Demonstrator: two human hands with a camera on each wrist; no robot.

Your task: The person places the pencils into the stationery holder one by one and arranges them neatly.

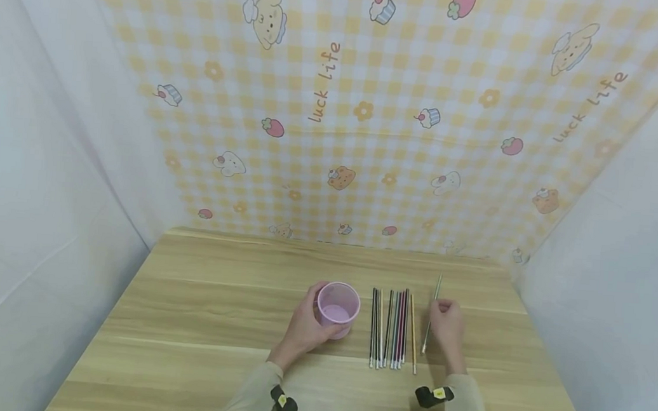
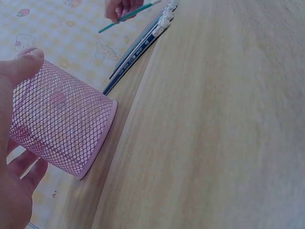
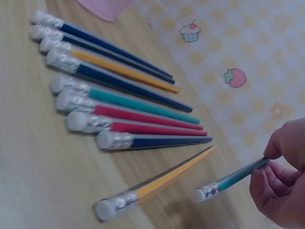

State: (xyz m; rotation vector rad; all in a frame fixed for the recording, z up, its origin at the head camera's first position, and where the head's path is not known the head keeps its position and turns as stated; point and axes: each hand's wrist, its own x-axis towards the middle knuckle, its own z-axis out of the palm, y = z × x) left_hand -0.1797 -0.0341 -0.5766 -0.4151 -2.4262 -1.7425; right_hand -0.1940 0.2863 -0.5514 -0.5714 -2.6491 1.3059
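Note:
My left hand (image 1: 304,326) grips a pink mesh pen holder (image 2: 64,114) round its side, thumb at the near wall and fingers behind. The holder stands upright on the table, and its visible inside holds no pencils. To the right, my right hand (image 1: 448,322) pinches a green pencil (image 3: 233,177) between thumb and fingers; its white eraser end points toward me. Between the hands lies a row of several pencils (image 1: 395,330), in dark blue, red, green and yellow, erasers toward me. A yellow pencil (image 3: 167,180) lies slightly askew at the row's right end, nearest the held one.
The wooden table (image 1: 195,311) reaches back to a yellow checked cloth (image 1: 361,157) with cartoon prints. White sheets (image 1: 48,211) hang at both sides. A small black device (image 1: 433,396) is strapped at each wrist.

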